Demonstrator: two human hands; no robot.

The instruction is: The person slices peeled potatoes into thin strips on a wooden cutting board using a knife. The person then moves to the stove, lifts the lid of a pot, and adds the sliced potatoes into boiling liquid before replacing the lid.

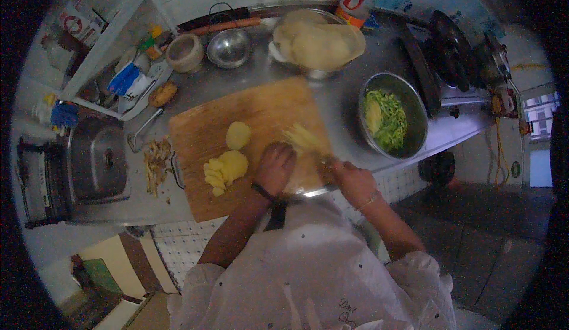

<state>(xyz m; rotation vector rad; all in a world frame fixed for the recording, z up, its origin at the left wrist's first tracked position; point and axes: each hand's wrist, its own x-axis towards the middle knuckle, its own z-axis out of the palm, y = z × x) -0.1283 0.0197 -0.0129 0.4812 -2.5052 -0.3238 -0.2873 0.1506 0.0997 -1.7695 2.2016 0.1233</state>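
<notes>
My left hand (274, 165) rests with bent fingers on the wooden cutting board (200, 125), at the near side of a pile of pale potato strips (303, 137). My right hand (353, 181) is closed around the handle of a kitchen knife (323, 163) at the board's right edge; the blade is blurred and mostly hidden. Left of my left hand lie overlapping potato slices (226, 170), with a peeled potato piece (238, 134) beyond them. To the right of the board, a metal bowl (418, 127) holds green and pale yellow shreds (386, 118).
Peelings (156, 161) lie between the board and the sink (100, 161). Behind the board stand a small metal bowl (229, 49), a stone-like mortar (184, 53) and a large container of pale contents (318, 45). A brown tuber (162, 94) sits near the rack. Dark pans stand at right.
</notes>
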